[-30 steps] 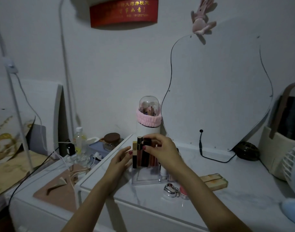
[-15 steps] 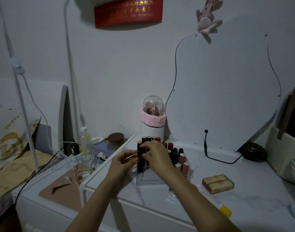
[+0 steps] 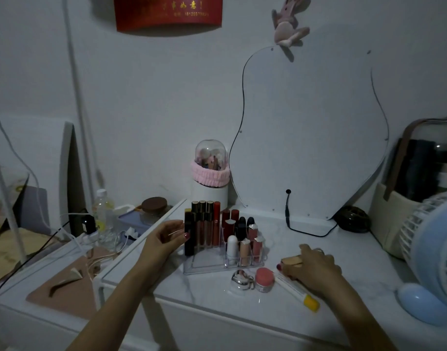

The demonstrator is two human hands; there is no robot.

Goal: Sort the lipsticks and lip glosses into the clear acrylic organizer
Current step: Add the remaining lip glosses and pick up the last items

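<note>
Head view: right hand (image 3: 316, 268) gripping a tan boxed lipstick (image 3: 292, 260) on the worktop (image 3: 356, 249), beside the yellow-capped tube (image 3: 297, 291).
Left hand (image 3: 166, 236), relaxed and empty, touches the clear acrylic organizer (image 3: 204, 266); a careless reach could likely topple the upright glosses (image 3: 203, 225) behind.
</note>
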